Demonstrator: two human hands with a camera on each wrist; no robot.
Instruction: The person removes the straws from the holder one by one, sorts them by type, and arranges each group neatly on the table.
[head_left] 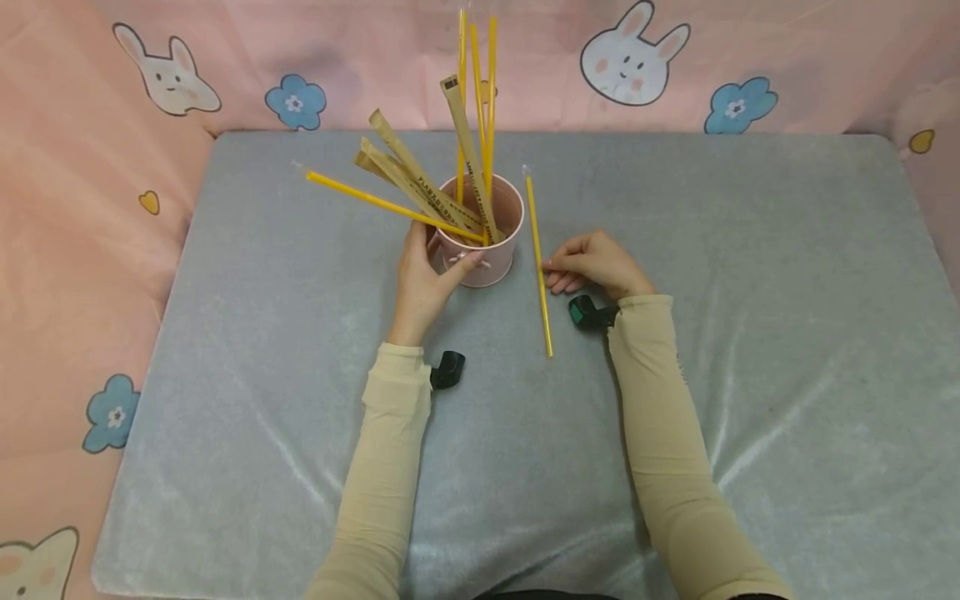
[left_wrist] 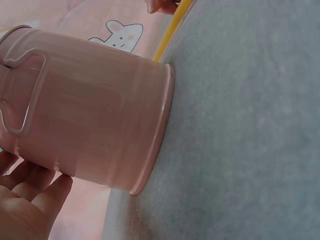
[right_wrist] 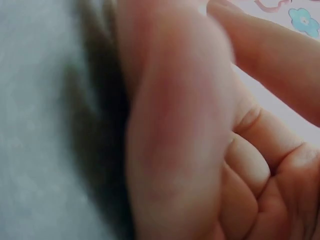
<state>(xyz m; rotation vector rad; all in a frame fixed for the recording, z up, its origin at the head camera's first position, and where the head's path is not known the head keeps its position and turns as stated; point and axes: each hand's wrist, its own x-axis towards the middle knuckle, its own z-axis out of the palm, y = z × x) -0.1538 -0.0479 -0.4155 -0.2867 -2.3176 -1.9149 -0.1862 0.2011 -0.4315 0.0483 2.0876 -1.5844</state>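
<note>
In the head view, my left hand [head_left: 422,290] grips a small pink metal bucket [head_left: 497,267] standing on the table, thumb at the front near its wire handle. In the left wrist view, fingers of that hand touch the bucket's side. Inside lean several paper-wrapped straws [head_left: 405,154] and several yellow straws [head_left: 491,92] in clear wrappers. One yellow straw [head_left: 367,197] slants far out to the left. To the bucket's right, my right hand [head_left: 600,265] pinches another wrapped yellow straw [head_left: 533,218] near its middle. Fingers fill the right wrist view, where the straw is hidden.
A grey velvety cloth [head_left: 262,375] covers the table. Pink fabric [head_left: 390,58] with rabbits and flowers hangs behind and at the sides. Small black wrist cameras [head_left: 448,370] stick out inward from both cuffs.
</note>
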